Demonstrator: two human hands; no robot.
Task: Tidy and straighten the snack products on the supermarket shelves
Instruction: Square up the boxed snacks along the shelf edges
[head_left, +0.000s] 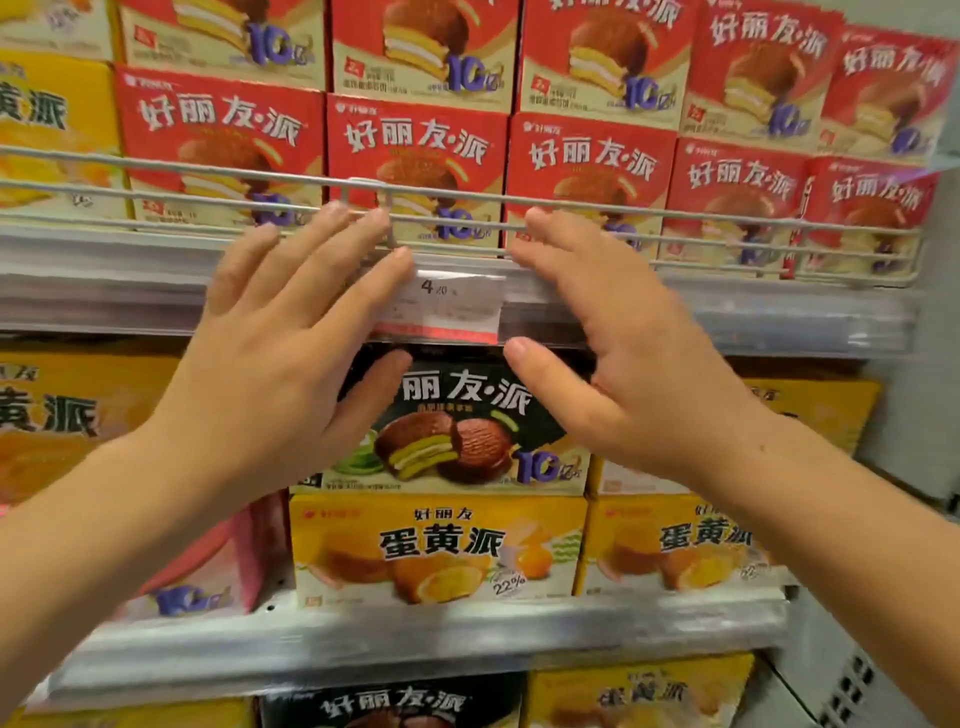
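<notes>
Your left hand (291, 332) covers the left edge of the dark box (457, 421), so its first character is gone. The price tag (447, 306) is blurry past the "4". The pink box (208, 566) is mostly hidden behind your arm, and the bottom-row boxes (395, 701) are cut off by the frame.

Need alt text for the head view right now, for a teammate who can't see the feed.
Two open hands, left hand and right hand, reach toward a dark pie box stacked on a yellow pie box. Above, red pie boxes sit behind a wire rail, with a price tag on the shelf edge.
</notes>
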